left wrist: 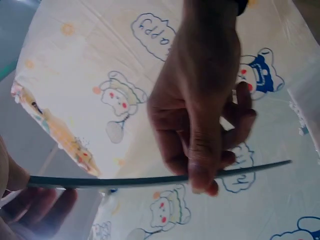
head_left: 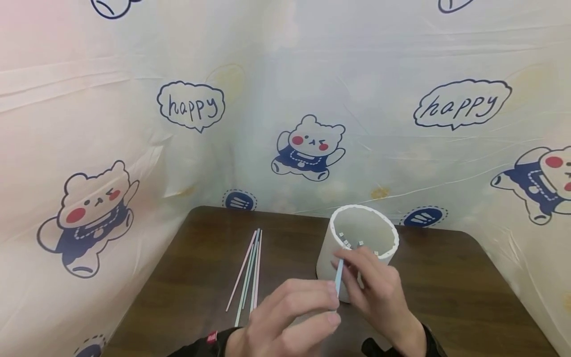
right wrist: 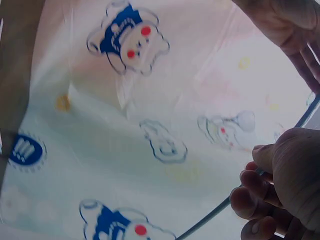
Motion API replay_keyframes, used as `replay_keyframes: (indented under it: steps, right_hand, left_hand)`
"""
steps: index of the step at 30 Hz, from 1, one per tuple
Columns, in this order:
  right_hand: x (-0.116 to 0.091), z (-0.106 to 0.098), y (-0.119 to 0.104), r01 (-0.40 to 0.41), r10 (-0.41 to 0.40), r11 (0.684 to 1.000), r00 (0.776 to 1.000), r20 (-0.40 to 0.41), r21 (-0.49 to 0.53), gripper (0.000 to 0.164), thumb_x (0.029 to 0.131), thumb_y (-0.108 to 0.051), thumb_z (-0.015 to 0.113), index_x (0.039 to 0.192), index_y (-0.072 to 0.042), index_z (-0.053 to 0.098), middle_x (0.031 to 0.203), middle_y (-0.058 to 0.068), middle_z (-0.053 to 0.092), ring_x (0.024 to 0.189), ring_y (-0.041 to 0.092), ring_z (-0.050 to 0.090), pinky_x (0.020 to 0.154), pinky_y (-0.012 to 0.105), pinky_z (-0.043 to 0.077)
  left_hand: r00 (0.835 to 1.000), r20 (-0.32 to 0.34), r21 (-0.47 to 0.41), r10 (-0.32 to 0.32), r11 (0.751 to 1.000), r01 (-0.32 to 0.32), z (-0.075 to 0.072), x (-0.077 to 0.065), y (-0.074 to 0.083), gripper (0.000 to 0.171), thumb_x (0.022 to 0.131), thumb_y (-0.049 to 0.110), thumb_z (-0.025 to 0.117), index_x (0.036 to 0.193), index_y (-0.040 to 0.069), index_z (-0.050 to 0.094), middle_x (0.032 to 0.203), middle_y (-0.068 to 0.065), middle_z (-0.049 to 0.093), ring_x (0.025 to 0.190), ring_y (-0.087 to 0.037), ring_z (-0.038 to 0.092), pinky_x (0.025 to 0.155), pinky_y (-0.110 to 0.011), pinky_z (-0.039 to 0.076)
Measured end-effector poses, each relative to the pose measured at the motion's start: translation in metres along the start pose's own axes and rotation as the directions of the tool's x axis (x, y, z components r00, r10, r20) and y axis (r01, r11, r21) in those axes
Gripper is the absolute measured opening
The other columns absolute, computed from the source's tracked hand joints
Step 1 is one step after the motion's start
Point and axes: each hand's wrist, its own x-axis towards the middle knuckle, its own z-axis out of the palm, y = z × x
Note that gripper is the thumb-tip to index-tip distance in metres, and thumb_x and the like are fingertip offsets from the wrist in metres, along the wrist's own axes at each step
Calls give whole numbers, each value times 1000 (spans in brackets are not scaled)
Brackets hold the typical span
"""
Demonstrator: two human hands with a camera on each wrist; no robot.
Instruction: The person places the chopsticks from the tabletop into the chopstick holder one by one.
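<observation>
Blue stick [head_left: 339, 276]: L hand [head_left: 290, 315] pinches one end; R hand [head_left: 379, 287] pinches farther fwd

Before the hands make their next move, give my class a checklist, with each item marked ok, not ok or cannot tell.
1. Right hand pinching the strip: ok.
2. Left hand holding the strip too: ok.
3. Strip straight: not ok; it looks slightly bowed in the left wrist view.
4. Tub upright on the table: ok.
5. Spare strips apart from the tub: ok, lying left of it.
6. Small pieces in the tub identified: cannot tell; too small.
</observation>
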Motion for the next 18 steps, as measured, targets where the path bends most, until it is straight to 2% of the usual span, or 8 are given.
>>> replay_keyframes:
  steps: [2,5,8,11,14,18]
  right_hand:
    - [1,-5,9,-33,32,998,999,-7,-56,31,104,-24,57,102,4,70,82,4,65,64,4,49,52,8,37]
    - [0,-10,22,-88,89,988,996,0,-126,34,105,-29,54,103,1,71,84,4,67,64,5,52,53,10,35]
    - [-4,-14,33,-165,174,973,984,43,-163,39,106,-34,51,107,0,70,89,5,68,66,6,55,56,12,37]
    - [-9,-15,40,-229,247,957,965,85,-178,41,106,-37,49,112,-1,68,94,8,68,69,8,58,59,14,41]
    - [-13,-15,45,-253,277,947,955,107,-196,37,105,-34,51,116,-2,67,100,10,69,71,10,59,63,15,44]
    - [-17,-13,49,-252,278,945,955,104,-209,22,99,-17,65,117,-4,67,102,9,69,70,9,57,64,15,44]
  left_hand:
    - [999,-28,23,19,1000,-19,6,9,-8,27,82,-4,77,104,-7,63,108,-21,70,102,-26,70,89,-28,60]
    - [997,-60,54,54,997,-51,15,21,-22,21,82,-9,71,101,-6,63,100,-18,68,93,-21,69,87,-24,60]
    - [999,-38,55,3,998,-1,23,26,-33,15,89,-8,64,103,-5,62,99,-15,66,92,-18,67,88,-22,59]
    - [998,-7,74,-70,995,71,35,20,-41,14,94,-4,63,108,-4,62,102,-14,65,94,-17,66,91,-21,58]
    - [989,38,98,-144,985,140,48,9,-50,18,95,-3,64,113,-1,63,105,-12,66,98,-16,65,94,-21,57]
    - [970,103,123,-222,970,209,62,-6,-59,24,93,-3,67,116,3,64,108,-8,65,100,-14,64,97,-19,55]
